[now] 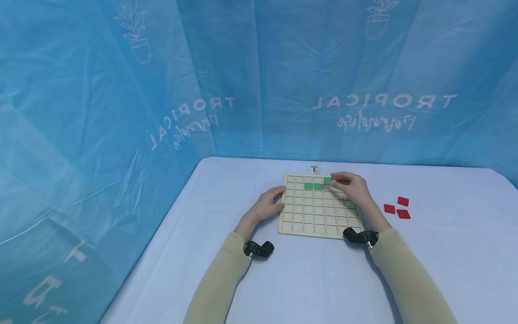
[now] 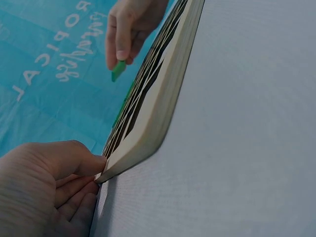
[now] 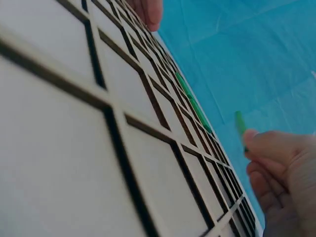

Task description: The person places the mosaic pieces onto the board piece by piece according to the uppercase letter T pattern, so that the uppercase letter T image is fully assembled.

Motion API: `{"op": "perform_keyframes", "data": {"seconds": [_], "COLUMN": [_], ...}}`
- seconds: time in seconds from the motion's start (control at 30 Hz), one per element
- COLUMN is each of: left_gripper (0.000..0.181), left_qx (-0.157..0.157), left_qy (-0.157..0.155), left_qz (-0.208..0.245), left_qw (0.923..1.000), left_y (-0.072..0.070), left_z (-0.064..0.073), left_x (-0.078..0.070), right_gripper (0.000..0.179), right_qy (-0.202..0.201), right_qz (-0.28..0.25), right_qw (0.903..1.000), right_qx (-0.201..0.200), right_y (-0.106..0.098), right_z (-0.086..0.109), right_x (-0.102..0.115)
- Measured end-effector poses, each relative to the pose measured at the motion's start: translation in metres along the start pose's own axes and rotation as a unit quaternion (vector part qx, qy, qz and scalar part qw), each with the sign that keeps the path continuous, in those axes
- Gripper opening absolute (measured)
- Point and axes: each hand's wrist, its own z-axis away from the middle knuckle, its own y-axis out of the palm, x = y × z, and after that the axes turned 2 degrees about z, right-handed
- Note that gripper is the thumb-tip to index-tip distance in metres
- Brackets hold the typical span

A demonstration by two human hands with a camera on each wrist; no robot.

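Observation:
A pale wooden grid board [image 1: 309,209] lies flat on the table. Two green square tiles [image 1: 313,186] sit side by side in cells of its second row from the back. My right hand [image 1: 351,186] pinches another green tile [image 2: 118,70] between thumb and fingers, held above the back of the board. In the right wrist view that tile shows edge-on at the fingertips, clear of the grid. My left hand [image 1: 265,204] grips the board's left edge, its thumb [image 2: 94,164] at the rim and the other fingers lower against the side.
Three red tiles [image 1: 390,209] lie loose on the white-covered table [image 1: 303,283] to the right of the board. A small printed card with a coloured grid pattern [image 1: 314,169] lies just behind the board. Blue printed curtains [image 1: 283,81] hang behind and at the left.

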Motion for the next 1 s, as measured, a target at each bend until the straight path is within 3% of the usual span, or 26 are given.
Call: {"op": "perform_keyframes", "data": {"seconds": [0.47, 1.0], "left_gripper": [0.057, 0.058], "left_qx": [-0.001, 0.000], "left_qy": [-0.007, -0.010], "left_qz": [0.001, -0.003], "left_qw": [1.0000, 0.9999], "left_y": [0.0012, 0.0007], "left_z": [-0.0016, -0.0006], "left_x": [0.0020, -0.0007], "right_gripper": [0.032, 0.035], "right_qy": [-0.036, -0.055], "right_qz": [0.088, 0.109], "right_qw": [0.9954, 0.9924], "right_qx": [0.011, 0.016], "right_y": [0.0072, 0.0090], "right_z": [0.0029, 0.0051], "right_x": [-0.0055, -0.0029]}}
